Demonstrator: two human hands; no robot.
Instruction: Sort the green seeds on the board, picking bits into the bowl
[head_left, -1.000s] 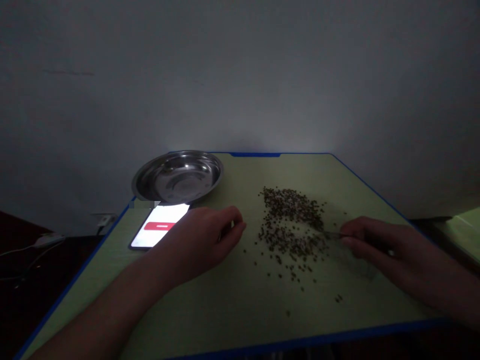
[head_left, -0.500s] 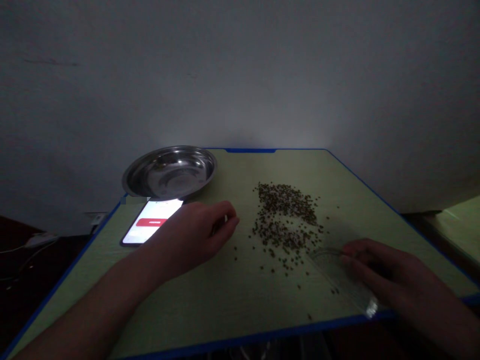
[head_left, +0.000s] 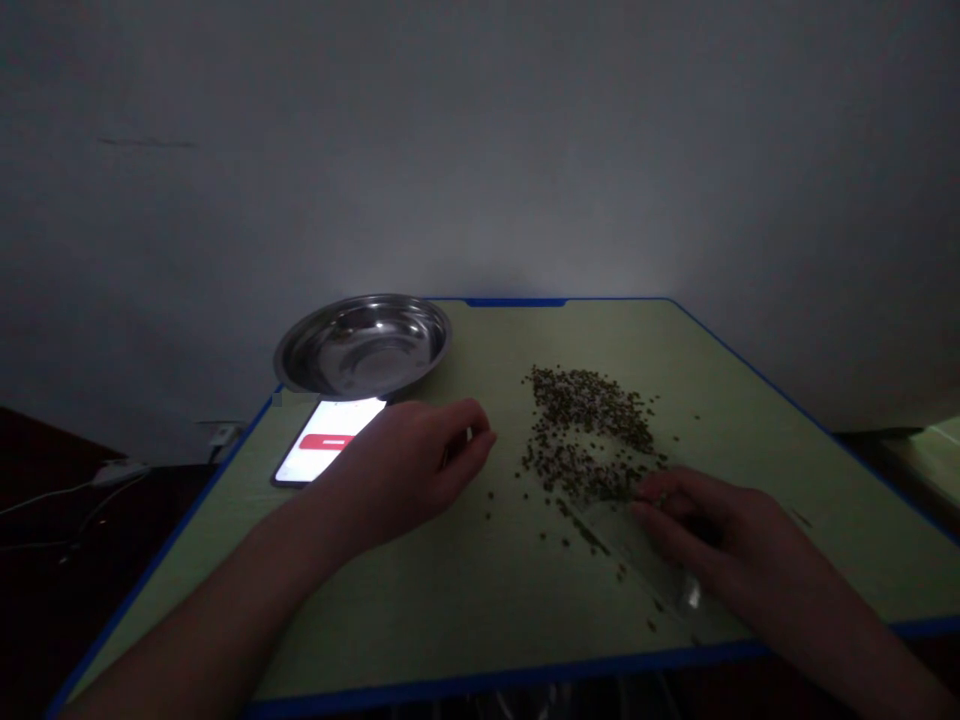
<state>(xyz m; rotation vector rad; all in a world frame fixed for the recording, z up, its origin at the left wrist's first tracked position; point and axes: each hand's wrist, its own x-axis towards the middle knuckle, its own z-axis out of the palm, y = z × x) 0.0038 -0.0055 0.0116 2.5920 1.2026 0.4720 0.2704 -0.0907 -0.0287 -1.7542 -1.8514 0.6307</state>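
Note:
A heap of small dark seeds (head_left: 589,430) lies scattered on the pale green table (head_left: 465,590). My right hand (head_left: 712,535) rests at the heap's near right edge, fingers curled round a clear plastic bag (head_left: 645,555) that lies flat on the table. My left hand (head_left: 409,465) lies palm down to the left of the seeds, its fingers curled loosely with the fingertips pinched together; what they hold is too small to name. A lit phone (head_left: 330,440) lies just behind that hand, and a steel bowl (head_left: 364,345) stands beyond the phone.
The table has a blue rim (head_left: 480,685) and stands against a grey wall. Cables and a plug (head_left: 112,470) lie on the dark floor to the left. A second green surface (head_left: 941,435) shows at the far right.
My right hand has slid left along the near side of the seeds with the clear bag. My left hand has barely moved. The view has shifted slightly.

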